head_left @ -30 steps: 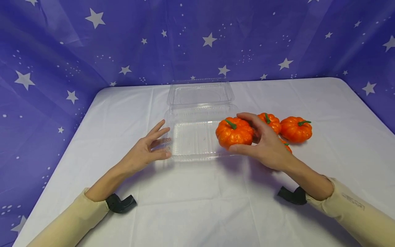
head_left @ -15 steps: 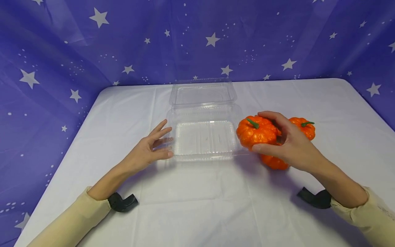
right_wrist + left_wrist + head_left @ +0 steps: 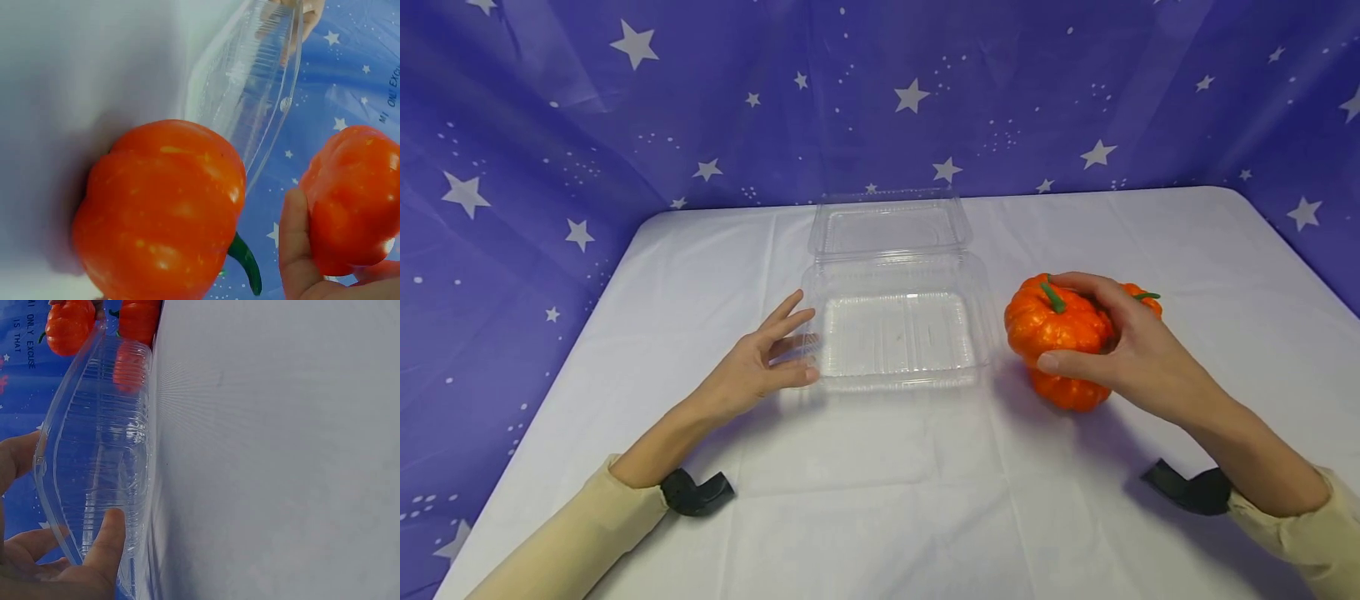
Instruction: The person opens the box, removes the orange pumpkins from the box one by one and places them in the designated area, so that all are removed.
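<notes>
My right hand (image 3: 1138,358) grips an orange toy pumpkin (image 3: 1048,321) with a green stem, thumb on its near side and fingers over the back. In the right wrist view this held pumpkin (image 3: 353,200) is apart from another pumpkin (image 3: 162,212), which rests on the table. A clear plastic clamshell container (image 3: 895,333) lies with its lid (image 3: 891,229) folded back, nothing visible inside. At its left wall my left hand (image 3: 752,367) stays with loosely extended fingers; the thumb (image 3: 107,540) lies along the near side in the left wrist view.
Under the held pumpkin sits a lower pumpkin (image 3: 1070,394). Another pumpkin (image 3: 1150,302) shows partly behind my right hand. A white cloth covers the table (image 3: 865,500), and a purple star-printed curtain (image 3: 820,83) hangs round its back and sides.
My right hand has carried the pumpkin rightward, from over the container's right side to over the other pumpkins. My left hand and the container have stayed in place.
</notes>
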Available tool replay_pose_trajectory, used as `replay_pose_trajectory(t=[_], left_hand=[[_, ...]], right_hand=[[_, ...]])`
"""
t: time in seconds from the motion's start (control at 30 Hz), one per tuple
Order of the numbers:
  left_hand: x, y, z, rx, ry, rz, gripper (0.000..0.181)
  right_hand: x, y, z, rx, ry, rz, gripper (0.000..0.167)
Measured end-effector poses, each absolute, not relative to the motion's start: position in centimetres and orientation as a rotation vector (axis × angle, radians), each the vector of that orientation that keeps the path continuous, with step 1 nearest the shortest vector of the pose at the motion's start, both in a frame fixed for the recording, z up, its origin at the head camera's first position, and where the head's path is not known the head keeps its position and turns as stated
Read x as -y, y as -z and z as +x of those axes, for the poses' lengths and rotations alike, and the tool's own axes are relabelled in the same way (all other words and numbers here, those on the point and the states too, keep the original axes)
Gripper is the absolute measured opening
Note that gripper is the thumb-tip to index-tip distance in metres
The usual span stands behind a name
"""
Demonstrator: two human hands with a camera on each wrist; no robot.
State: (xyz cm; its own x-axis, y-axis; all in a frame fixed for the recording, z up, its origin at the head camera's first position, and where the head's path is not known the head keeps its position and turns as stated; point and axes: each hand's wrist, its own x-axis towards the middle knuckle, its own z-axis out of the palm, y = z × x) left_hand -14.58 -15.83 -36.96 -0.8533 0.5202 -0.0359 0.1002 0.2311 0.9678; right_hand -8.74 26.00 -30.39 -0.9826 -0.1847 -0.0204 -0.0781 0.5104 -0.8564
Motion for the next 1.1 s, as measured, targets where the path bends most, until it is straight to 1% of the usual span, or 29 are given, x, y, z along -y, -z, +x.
replay_pose_trajectory(t=[0.2,0.33,0.57,0.7,0.93,1.1], left_hand=[[15.7,37.0,-14.6,-2.145,-1.668,0.584,0.081],[15.5,37.0,-14.7,-2.137,-1.676,0.585,0.082],[15.5,36.9,-14.6,-2.145,-1.669,0.564,0.082],[15.6,36.7,-14.5,-2.142,-1.669,0.56,0.082],[15.7,36.7,-14.5,-2.172,-1.657,0.566,0.081],[15.6,36.7,-14.5,-2.197,-1.662,0.566,0.079]], right_hand=[[-26.4,30.6,-8.6,-2.67,1.507,-0.269,0.064],[-26.5,30.7,-8.6,-2.704,1.507,-0.25,0.06],[-27.2,30.8,-8.5,-2.742,1.445,-0.207,0.066],[-28.1,30.7,-8.2,-2.757,1.424,-0.226,0.069],[-29.4,30.6,-7.6,-2.807,1.404,-0.198,0.065],[-30.2,30.8,-7.3,-2.838,1.401,-0.193,0.066]])
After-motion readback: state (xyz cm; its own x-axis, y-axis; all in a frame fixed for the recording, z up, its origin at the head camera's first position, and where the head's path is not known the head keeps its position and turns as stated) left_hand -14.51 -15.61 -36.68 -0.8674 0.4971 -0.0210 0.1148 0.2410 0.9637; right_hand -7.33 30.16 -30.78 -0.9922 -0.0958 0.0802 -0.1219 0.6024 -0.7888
